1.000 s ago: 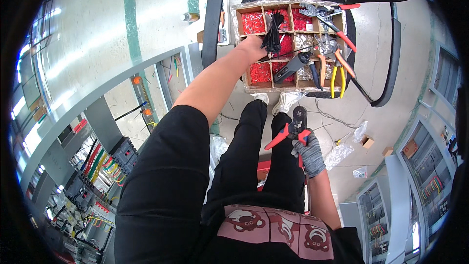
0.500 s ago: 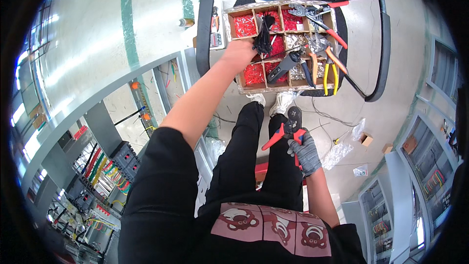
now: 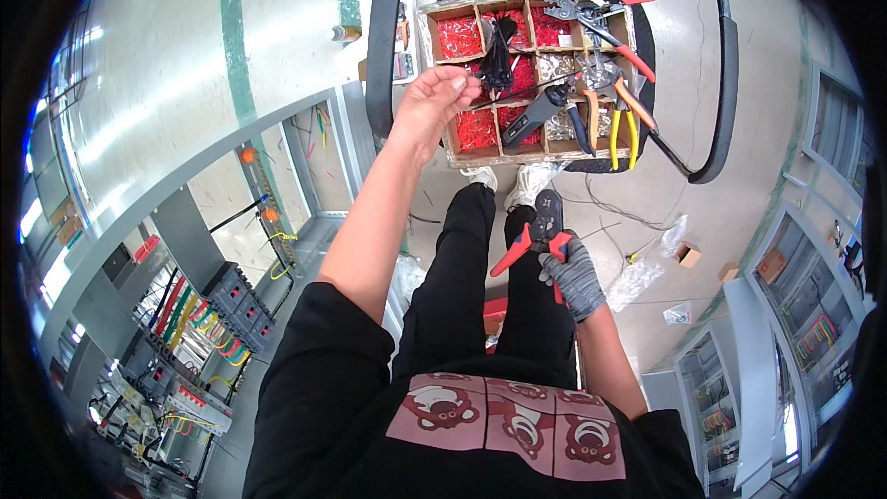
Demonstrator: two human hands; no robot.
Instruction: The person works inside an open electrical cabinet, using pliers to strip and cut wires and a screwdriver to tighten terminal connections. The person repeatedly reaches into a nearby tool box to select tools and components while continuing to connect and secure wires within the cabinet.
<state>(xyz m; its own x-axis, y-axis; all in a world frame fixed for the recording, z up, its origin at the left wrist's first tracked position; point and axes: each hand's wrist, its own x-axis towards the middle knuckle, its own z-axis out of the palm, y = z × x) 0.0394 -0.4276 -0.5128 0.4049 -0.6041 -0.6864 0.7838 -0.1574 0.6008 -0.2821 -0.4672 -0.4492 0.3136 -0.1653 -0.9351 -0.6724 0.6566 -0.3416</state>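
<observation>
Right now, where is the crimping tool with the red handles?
In the head view, the red-handled crimping tool is in the gloved right hand, low and right of centre, above the person's black trousers, below the divided cardboard box.

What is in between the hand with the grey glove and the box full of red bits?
In the head view, between the gloved right hand and the divided box lie the person's light shoes and some floor.

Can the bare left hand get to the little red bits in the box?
Probably yes. The left hand is already at the edge of the divided box, right beside open compartments of small red pieces, with nothing covering them.
</observation>
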